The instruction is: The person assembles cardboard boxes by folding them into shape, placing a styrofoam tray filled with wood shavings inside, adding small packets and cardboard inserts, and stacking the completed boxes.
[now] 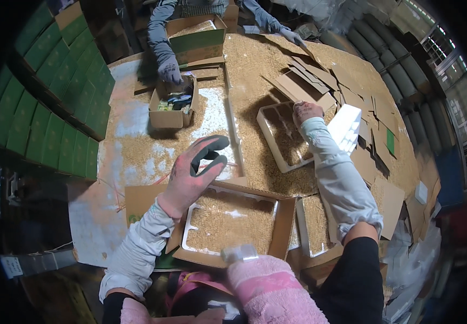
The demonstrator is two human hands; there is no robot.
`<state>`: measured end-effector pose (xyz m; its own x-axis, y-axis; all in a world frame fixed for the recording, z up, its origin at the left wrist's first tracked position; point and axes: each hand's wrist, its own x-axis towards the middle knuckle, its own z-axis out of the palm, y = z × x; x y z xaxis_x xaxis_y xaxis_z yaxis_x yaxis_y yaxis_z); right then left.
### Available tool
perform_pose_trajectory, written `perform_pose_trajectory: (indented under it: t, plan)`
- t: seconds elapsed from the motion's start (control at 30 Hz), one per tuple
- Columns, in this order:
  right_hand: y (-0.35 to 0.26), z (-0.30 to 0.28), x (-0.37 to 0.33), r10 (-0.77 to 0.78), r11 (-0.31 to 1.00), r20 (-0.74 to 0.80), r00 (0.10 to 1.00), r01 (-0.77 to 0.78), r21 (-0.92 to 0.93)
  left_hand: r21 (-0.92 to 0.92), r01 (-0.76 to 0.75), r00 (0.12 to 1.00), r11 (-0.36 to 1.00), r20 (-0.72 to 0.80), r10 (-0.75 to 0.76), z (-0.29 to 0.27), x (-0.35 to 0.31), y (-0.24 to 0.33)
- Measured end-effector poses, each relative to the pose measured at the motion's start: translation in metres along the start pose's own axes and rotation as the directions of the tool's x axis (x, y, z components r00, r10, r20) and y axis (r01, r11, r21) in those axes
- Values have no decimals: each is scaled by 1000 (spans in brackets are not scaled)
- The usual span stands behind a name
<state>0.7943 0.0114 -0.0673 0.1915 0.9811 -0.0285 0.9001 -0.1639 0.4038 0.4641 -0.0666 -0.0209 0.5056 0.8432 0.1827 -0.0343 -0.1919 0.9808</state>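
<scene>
My left hand (193,170), in a pink glove with dark grey fingertips, hovers over the far left corner of an open cardboard box (283,229). Its thumb and fingers curve apart with nothing between them. Inside that box sits a white foam tray (188,229) covered in wood shavings (233,216). Farther right, my gloved right hand (307,112) is closed on the far rim of a second white foam tray (270,143), which is tilted and partly filled with shavings. My right forearm hides that tray's right side. A white foam piece with hollows (345,125) lies just beyond this forearm.
Shavings cover much of the table (85,216). Flat cardboard pieces (352,89) lie at the right. Across the table, a co-worker's gloved hand (169,71) reaches to a small carton (167,119). Green boxes (44,119) are stacked at left; another shavings-filled tray (315,227) is beside my box.
</scene>
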Motion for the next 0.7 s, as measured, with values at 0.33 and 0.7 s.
perform_pose_trajectory:
  t: [0.33,0.7]
  plan:
    - [-45,-75,-101,-242,955,-45,969,246,166,-63,406,896,912,-167,-411,86,141,-129]
    - [2,93,-89,-340,-150,111,934,-170,974,-9,660,727,751,258,-636,101,150,-140]
